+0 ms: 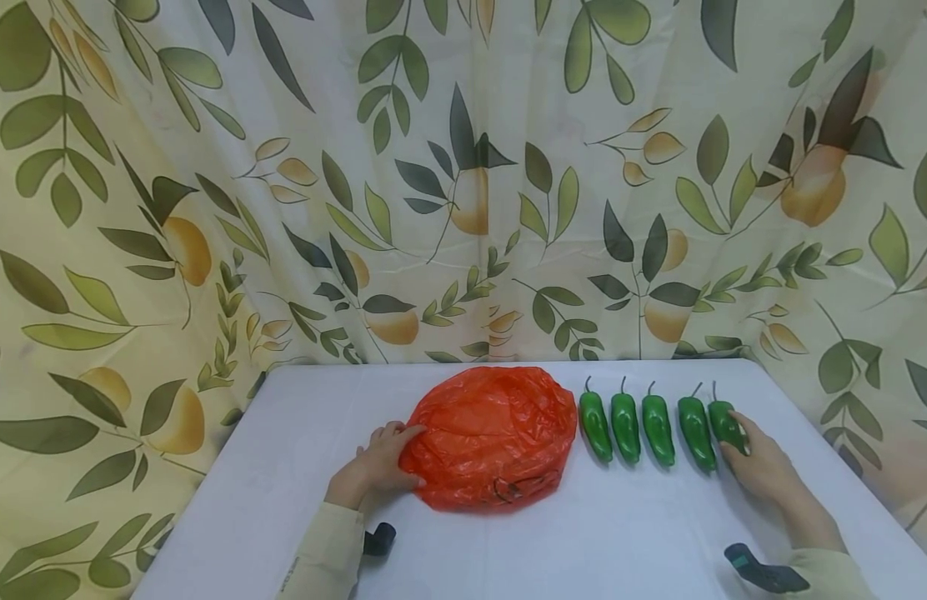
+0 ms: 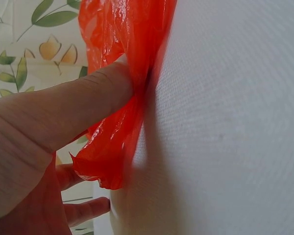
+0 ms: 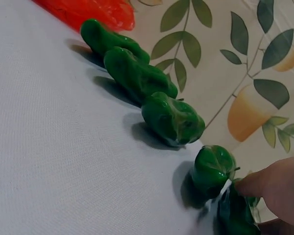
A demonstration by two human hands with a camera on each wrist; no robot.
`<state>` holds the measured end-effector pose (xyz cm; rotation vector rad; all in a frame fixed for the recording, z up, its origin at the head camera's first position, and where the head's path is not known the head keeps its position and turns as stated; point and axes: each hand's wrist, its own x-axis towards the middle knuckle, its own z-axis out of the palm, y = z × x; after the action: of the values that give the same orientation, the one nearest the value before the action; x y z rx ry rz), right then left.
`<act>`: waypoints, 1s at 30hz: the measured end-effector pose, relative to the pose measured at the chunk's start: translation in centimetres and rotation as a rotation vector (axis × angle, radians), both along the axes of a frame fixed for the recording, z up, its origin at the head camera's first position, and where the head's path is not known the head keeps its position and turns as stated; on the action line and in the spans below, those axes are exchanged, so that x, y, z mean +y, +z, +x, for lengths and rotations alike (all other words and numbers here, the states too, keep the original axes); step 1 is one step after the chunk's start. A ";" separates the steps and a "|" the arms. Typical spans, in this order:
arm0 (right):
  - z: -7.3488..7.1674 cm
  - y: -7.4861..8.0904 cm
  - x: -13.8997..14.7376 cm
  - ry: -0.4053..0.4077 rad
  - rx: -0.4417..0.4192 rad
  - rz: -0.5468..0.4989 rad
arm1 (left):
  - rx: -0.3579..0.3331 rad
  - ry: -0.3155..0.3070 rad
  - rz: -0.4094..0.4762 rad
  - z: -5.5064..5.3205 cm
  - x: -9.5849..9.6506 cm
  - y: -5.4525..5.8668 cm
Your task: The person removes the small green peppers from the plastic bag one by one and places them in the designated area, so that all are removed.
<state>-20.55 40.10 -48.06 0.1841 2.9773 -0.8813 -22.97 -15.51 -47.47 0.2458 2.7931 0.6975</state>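
Observation:
A crumpled red plastic bag (image 1: 493, 433) lies on the table, its near side showing dark markings. My left hand (image 1: 388, 462) holds the bag's left edge, thumb on the near side and fingers further back. In the left wrist view the thumb (image 2: 93, 93) digs into the red film (image 2: 110, 147). Right of the bag, several green chili peppers lie in a row, stems pointing away. My right hand (image 1: 759, 458) grips the lower end of the rightmost pepper (image 1: 722, 421), right beside the neighbouring pepper (image 1: 696, 433). Fingers partly cover that held pepper (image 3: 232, 210) in the right wrist view.
White cloth covers the table (image 1: 583, 542). Behind it hangs a curtain (image 1: 463, 208) printed with leaves and fruit, meeting the table's back edge. The leftmost pepper (image 1: 595, 425) lies close to the bag. Dark wrist-worn devices (image 1: 764, 571) sit at both cuffs.

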 end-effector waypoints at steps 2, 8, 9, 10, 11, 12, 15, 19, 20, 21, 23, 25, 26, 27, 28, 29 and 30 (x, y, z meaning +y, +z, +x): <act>0.0 0.0 0.0 -0.001 -0.001 0.001 | 0.000 -0.001 0.000 0.0 0.0 0.0; -0.2 0.2 0.1 0.011 0.019 0.019 | 0.000 0.006 -0.005 0.0 -0.1 0.2; -0.2 0.2 0.1 0.009 0.017 0.021 | 0.003 0.004 -0.006 0.0 -0.2 0.2; -0.2 0.2 0.1 0.008 0.013 0.022 | 0.004 0.003 -0.008 0.0 -0.2 0.2; -0.2 0.3 0.2 0.005 0.006 0.023 | 0.004 0.003 -0.008 0.0 -0.2 0.2; -0.1 0.3 0.3 0.001 -0.006 0.022 | 0.004 0.002 -0.007 -0.1 -0.2 0.1; 0.0 0.5 0.6 -0.012 -0.031 0.027 | 0.002 0.001 -0.008 -0.1 -0.1 0.0; 0.3 1.1 0.8 -0.022 -0.019 0.039 | -0.006 0.000 -0.005 -0.1 0.2 0.0; 0.3 1.3 0.7 -0.025 -0.003 0.041 | -0.007 0.002 -0.004 0.0 0.2 0.0; 0.4 1.5 0.5 -0.027 0.017 0.046 | -0.008 0.003 -0.004 0.0 0.2 0.0; 0.4 1.9 0.1 -0.035 0.053 0.050 | -0.010 0.007 -0.003 0.0 0.2 0.1; 0.4 2.1 -0.3 -0.037 0.087 0.056 | -0.012 0.012 0.000 0.1 0.1 0.2; 0.4 2.3 -0.5 -0.038 0.102 0.059 | -0.012 0.012 0.001 0.1 0.1 0.2; 0.4 2.4 -0.7 -0.039 0.113 0.062 | -0.013 0.013 0.002 0.1 0.1 0.2; 0.4 2.5 -0.8 -0.041 0.120 0.061 | -0.014 0.014 0.003 0.1 0.1 0.2; 0.3 2.6 -0.9 -0.041 0.128 0.061 | -0.014 0.015 0.003 0.1 0.0 0.2; 0.3 2.7 -1.0 -0.041 0.138 0.062 | -0.014 0.015 0.004 0.1 0.0 0.2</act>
<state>-20.22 39.06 -45.31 0.1938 3.1416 -0.8400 -22.83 -15.48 -47.23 0.2205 2.7829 0.7056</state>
